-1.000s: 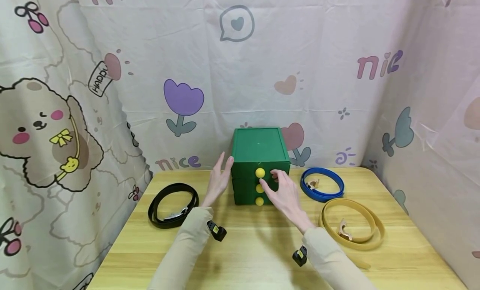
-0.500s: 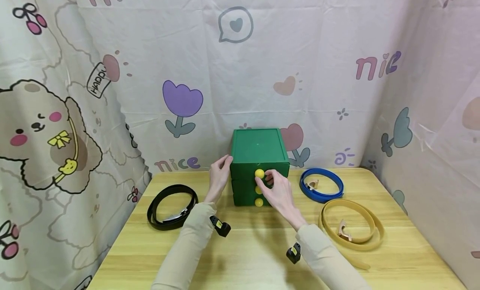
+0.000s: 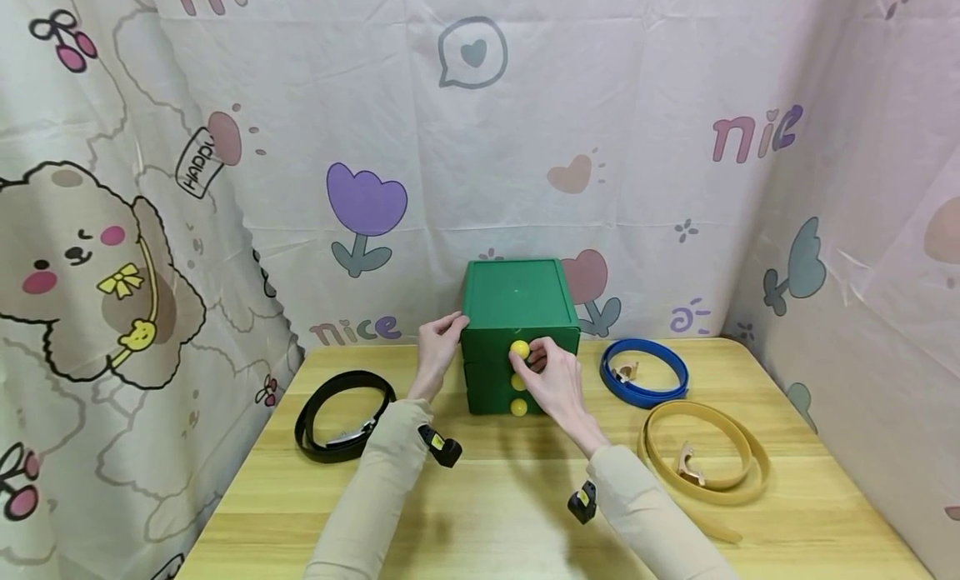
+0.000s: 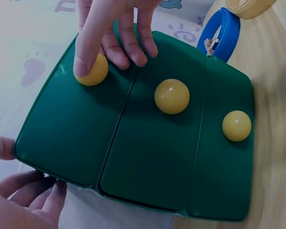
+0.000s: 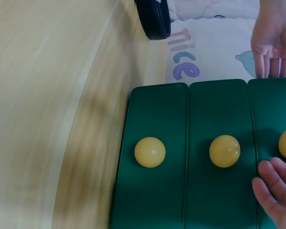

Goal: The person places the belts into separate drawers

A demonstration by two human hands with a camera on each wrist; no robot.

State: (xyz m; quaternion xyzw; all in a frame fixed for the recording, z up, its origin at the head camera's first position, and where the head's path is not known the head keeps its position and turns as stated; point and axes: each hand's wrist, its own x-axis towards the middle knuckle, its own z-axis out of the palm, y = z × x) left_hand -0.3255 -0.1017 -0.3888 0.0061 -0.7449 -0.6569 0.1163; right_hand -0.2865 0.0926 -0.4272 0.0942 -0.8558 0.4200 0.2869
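A green drawer cabinet (image 3: 517, 292) with three stacked drawer fronts stands at the table's far side, a yellow ball-shaped knob on each drawer. My right hand (image 3: 553, 382) pinches the top knob (image 3: 520, 348); its thumb lies over the knob in the left wrist view. The middle knob (image 4: 172, 96) and the bottom knob (image 4: 236, 126) are untouched. At the cabinet's upper left edge rests my left hand (image 3: 438, 351), the thumb at the corner and fairly straight fingers along the side wall. All three drawers sit flush.
On the wooden table (image 3: 480, 497), a coiled black belt (image 3: 306, 426) lies at the left. A blue belt (image 3: 678, 388) and a tan belt (image 3: 757, 480) lie coiled at the right. Printed curtains (image 3: 517, 147) hang behind and at both sides.
My left hand has moved in to the cabinet's left edge. My right hand has gone from just beside the top knob to pinching it. The cabinet and belts stay put.
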